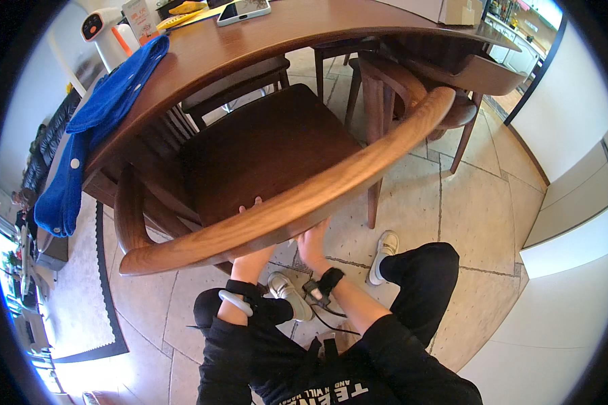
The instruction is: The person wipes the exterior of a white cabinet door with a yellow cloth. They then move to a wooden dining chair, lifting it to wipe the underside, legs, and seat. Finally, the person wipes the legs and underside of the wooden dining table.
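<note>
Before me stands a wooden armchair with a curved wooden backrest rail [283, 212] and a dark brown seat [268, 147]. My left hand [258, 201] reaches beneath the rail; its fingertips show beyond it, against the seat, while the palm is hidden. Just below the rail, my right hand [311, 247] is at the chair's underside, fingers mostly covered by the wood. A small pale scrap shows beside the right hand, too small to identify. Whether either hand grips anything is hidden. Black bands circle both wrists, and a white ring lies around the left forearm.
A wooden table [294, 25] bears a phone [244, 11], a cardboard box [458, 12] and a blue cloth garment [116, 96] draped over its edge. Another wooden chair [466, 106] stands right. White cabinetry [552, 304] borders the tiled floor [466, 223]. A cable [329, 324] hangs between my arms.
</note>
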